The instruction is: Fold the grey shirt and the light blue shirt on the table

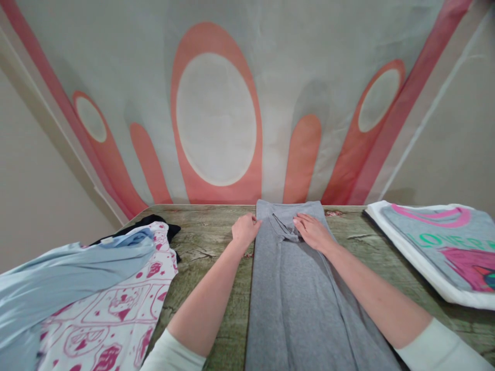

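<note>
1 gray garment, under R fingers

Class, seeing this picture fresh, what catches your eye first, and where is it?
Probably the big white oval, ringed in coral, on the backdrop. Next, the grey garment below it and to the right, with the left hand at its left edge and the right hand on it. Then the pink neckline at far right.

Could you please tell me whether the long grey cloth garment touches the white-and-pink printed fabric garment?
Apart: the head view shows greenish-brown wooden tabletop between the grey garment and the printed garment.
</note>
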A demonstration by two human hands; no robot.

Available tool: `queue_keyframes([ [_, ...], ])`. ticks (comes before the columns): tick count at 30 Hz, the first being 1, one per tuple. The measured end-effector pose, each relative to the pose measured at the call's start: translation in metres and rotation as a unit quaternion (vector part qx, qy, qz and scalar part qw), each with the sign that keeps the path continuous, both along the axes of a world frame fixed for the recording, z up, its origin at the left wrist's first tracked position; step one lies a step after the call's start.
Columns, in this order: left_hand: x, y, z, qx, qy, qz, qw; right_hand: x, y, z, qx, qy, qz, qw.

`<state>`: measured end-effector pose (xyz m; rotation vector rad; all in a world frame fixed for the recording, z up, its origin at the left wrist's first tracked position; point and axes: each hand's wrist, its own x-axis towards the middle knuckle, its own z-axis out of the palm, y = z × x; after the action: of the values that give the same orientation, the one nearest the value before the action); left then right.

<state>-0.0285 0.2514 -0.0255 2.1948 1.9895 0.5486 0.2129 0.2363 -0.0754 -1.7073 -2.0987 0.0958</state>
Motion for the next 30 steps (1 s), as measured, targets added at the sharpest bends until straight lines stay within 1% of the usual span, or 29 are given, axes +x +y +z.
queue_keyframes([
  [3,0.003,-0.001,0.000,-0.024,0.019,0.012,0.999,0.000,0.000,0.000,0.001,0.002,0.002,1.000],
  [6,0.005,-0.003,0.001,-0.043,0.040,0.010,0.998,0.000,0.001,-0.001,0.002,0.007,0.000,1.000],
  [13,0.004,-0.005,0.009,-0.027,0.073,0.013,0.997,0.000,0.001,-0.001,-0.003,0.016,0.000,1.000],
  [17,-0.008,0.001,0.012,-0.036,0.045,0.024,0.998,0.000,0.000,0.003,-0.002,0.022,0.000,1.000],
  [20,-0.015,0.007,0.010,-0.068,0.017,0.023,0.997,-0.001,-0.001,0.006,-0.004,0.022,-0.003,1.000],
  [22,-0.016,0.010,0.008,-0.088,0.014,0.018,0.996,-0.002,-0.002,0.007,-0.006,0.020,-0.003,1.000],
  [24,-0.014,0.010,0.006,-0.092,0.016,0.009,0.996,-0.002,-0.003,0.008,-0.006,0.018,-0.002,1.000],
  [26,-0.011,0.010,0.003,-0.079,0.016,0.006,0.997,-0.002,-0.004,0.009,-0.005,0.017,0.000,1.000],
  [30,-0.004,0.009,-0.004,0.004,-0.012,0.002,1.000,-0.003,-0.004,0.009,-0.007,0.019,0.002,1.000],
])
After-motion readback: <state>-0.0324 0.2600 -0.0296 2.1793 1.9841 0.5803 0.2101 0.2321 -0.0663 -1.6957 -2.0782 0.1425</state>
